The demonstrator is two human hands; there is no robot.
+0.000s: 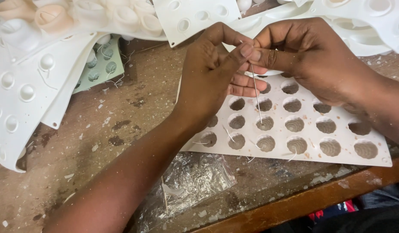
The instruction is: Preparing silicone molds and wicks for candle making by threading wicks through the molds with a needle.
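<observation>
My left forearm [122,181] fills the lower left, crossing a crumpled plastic bag [190,181]. Left hand [210,77] and right hand [311,60] meet at upper centre, fingertips pinched together on a thin wick [256,97], hanging straight so its end drops into a cup of the white mould [337,159].

Both forearms are bare and sleeveless, dusted with pale specks; no rings or gloves.
</observation>
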